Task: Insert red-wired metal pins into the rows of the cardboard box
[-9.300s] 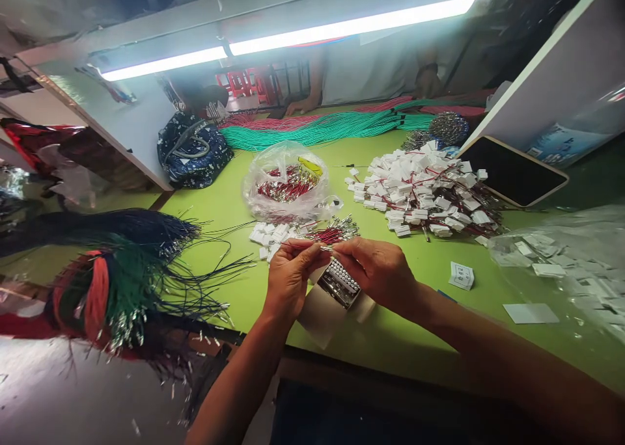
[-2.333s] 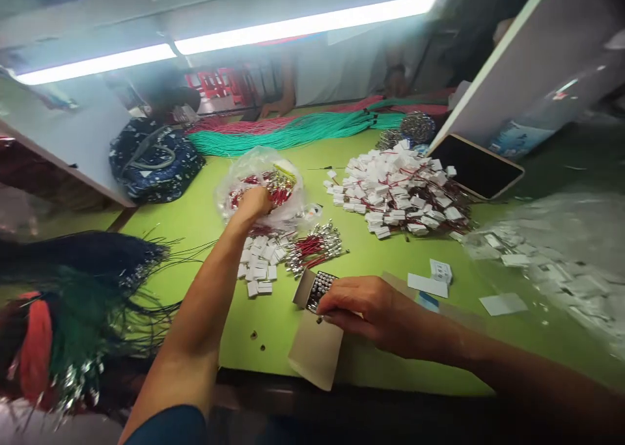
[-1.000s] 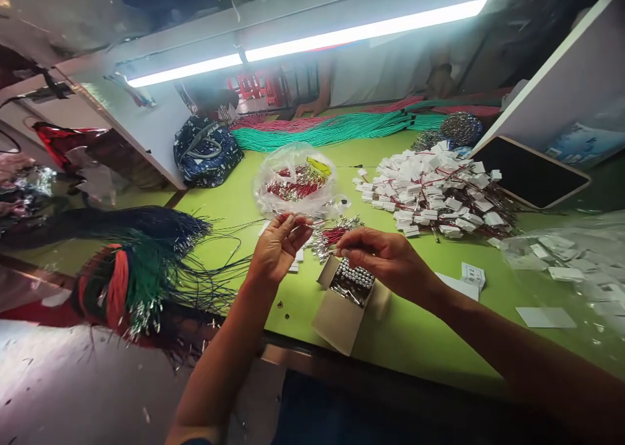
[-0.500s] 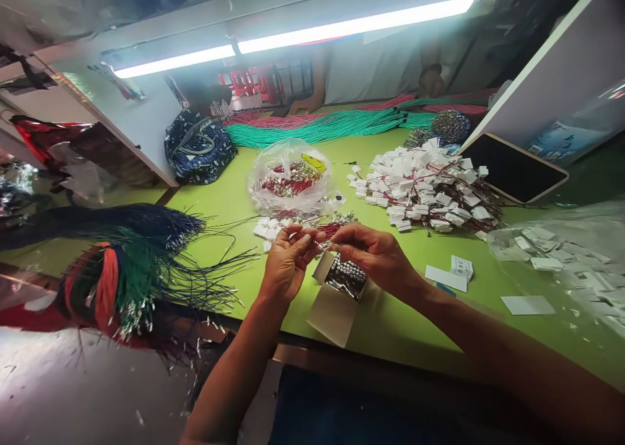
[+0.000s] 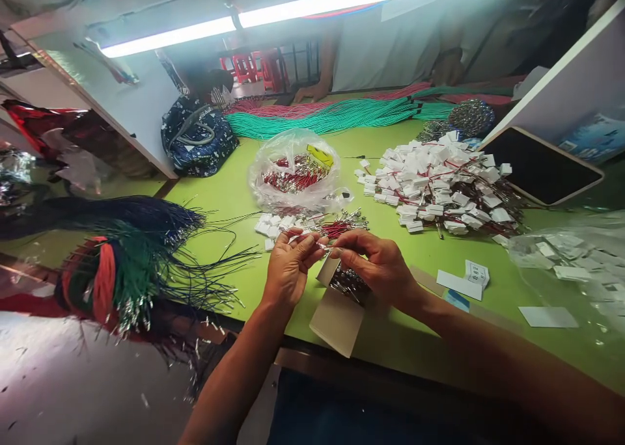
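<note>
My left hand (image 5: 288,269) is closed in a pinch on a short red wire (image 5: 322,242) with a pale part at the fingers. My right hand (image 5: 378,269) is closed too, thumb and forefinger meeting at the wire's other end; exactly what small piece they grip is hidden. Just below the fingertips stands an open cardboard box (image 5: 336,323), its flap turned toward me. Packed inside are many small metal-tipped pieces (image 5: 347,283), partly covered by my right hand. Beyond my hands lie a few white plastic housings (image 5: 273,225) and a small heap of red wires (image 5: 342,227) with shiny ends.
A clear bag (image 5: 303,201) of red wires stands mid-table. Right of it lies a large pile of white housings (image 5: 430,172), then a dark tablet (image 5: 541,165). Blue and green wire bundles (image 5: 137,282) overhang the left edge. Another person's arms show behind green wires (image 5: 332,123).
Both hands stay together at nearly the same place, the right covering more of the box. The view has shifted slightly, moving the pile and cards rightward in the picture.
</note>
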The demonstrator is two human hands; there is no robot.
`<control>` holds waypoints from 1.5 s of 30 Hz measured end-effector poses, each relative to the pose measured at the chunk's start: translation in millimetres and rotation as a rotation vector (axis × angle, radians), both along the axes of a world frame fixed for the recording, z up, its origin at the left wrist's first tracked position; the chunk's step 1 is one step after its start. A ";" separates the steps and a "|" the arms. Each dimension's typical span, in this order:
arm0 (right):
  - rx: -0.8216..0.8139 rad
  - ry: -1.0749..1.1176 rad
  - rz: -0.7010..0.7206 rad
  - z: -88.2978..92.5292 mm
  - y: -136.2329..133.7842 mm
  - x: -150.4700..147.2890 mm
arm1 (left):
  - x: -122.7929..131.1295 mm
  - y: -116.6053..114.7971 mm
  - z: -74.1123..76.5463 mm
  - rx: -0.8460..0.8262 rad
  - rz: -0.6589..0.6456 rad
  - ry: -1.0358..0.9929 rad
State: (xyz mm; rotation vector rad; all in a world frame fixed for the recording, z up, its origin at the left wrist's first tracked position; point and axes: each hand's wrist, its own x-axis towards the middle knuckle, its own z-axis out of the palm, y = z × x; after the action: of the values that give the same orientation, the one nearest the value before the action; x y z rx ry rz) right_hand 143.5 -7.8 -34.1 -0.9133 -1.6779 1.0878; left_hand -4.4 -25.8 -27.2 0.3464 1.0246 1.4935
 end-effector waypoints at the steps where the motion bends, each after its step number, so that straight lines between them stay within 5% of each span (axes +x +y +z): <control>1: 0.005 0.003 -0.003 -0.4 0.3 -0.2 | 0.5 -0.1 -0.1 0.004 0.000 -0.004; 19: 0.156 -0.085 -0.037 -6.3 0.4 5.7 | -2.6 -3.9 -7.8 -0.020 -0.249 0.072; 29: 0.633 -0.329 0.003 2.4 3.7 13.8 | -3.4 -8.3 -2.6 0.040 -0.264 0.293; 38: 0.407 -0.276 -0.004 -2.9 -5.6 7.1 | -6.6 -13.2 -4.0 0.117 -0.296 0.450; 45: 0.283 -0.269 0.087 13.9 5.3 16.7 | -2.3 -8.4 -4.3 0.107 -0.313 0.291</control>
State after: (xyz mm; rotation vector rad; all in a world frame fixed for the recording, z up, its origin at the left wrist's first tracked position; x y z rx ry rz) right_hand 160.2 -2.5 -20.2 -0.8353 -2.0481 0.7799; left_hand -6.7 -34.2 -31.5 0.7821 1.0630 1.2380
